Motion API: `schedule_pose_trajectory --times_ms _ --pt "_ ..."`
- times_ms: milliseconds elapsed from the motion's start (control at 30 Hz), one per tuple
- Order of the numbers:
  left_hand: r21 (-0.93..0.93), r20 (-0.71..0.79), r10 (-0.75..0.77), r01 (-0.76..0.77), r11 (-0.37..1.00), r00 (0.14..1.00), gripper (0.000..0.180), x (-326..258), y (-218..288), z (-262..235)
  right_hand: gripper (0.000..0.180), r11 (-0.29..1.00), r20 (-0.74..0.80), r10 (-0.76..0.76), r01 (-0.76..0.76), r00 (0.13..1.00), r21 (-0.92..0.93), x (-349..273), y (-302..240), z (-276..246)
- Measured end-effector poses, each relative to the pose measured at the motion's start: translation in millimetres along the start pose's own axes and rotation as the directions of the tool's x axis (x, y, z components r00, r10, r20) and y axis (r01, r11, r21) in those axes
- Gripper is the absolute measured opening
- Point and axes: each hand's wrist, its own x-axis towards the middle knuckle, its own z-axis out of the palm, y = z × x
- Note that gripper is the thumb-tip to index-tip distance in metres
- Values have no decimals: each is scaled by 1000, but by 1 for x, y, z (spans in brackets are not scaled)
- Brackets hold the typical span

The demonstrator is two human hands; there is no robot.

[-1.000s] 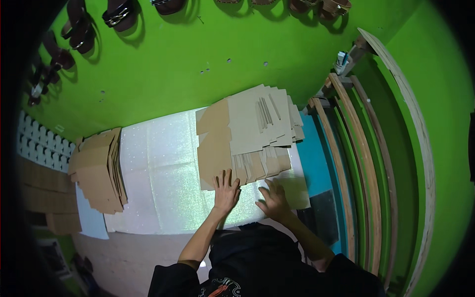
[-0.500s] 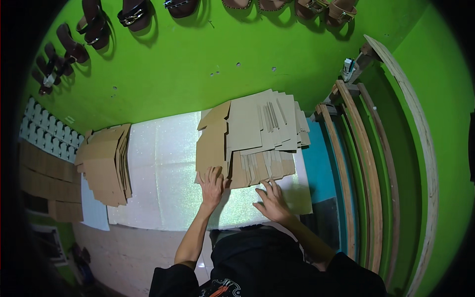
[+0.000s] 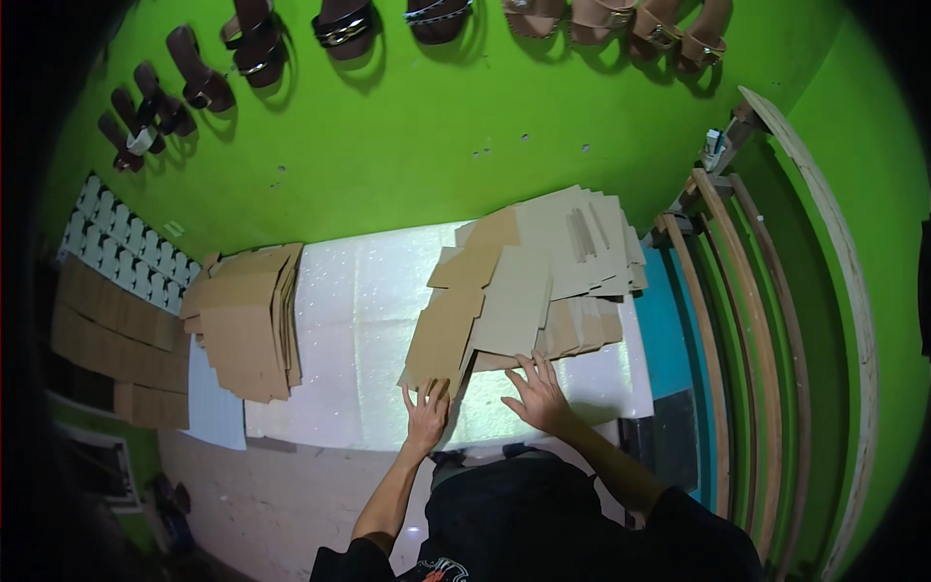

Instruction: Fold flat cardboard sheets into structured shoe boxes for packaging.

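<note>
A flat, die-cut cardboard box blank [image 3: 445,335], brown with a greyish panel on its right, lies at a slant on the white table. My left hand [image 3: 427,415] grips its near left edge, fingers on top and the thumb's place hard to see. Beside the blank's near right corner, my right hand [image 3: 540,393] has its fingers spread, fingertips at or close to the edge. Behind and under the blank is a pile of similar flat cardboard [image 3: 567,233], with more brown pieces [image 3: 582,328] at its near side.
Another stack of brown cardboard [image 3: 247,310] rests at the table's left end. The shiny white table covering [image 3: 330,320] runs between the stacks. Sandals [image 3: 346,29] hang along the green wall behind. Wooden rails [image 3: 722,320] stand on the right, and piled brown boxes [image 3: 116,315] at far left.
The box blank has been drawn toward me and turned aslant across the pile. My left hand has come nearer the table's front edge with it. The whole view has shifted left.
</note>
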Motion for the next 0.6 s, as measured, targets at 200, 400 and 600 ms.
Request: schedule_pose_trajectory --times_ms 200,400,600 --pt "142 130 -214 195 970 968 34 -91 -84 -45 50 999 75 -7 3 997 54 32 -62 36" --pt "151 89 -390 375 915 916 39 -110 -156 -72 51 995 227 86 -96 970 32 65 -104 89" --pt "68 207 -282 274 959 937 62 -80 -177 -33 56 983 188 159 -137 969 -124 92 -117 165"
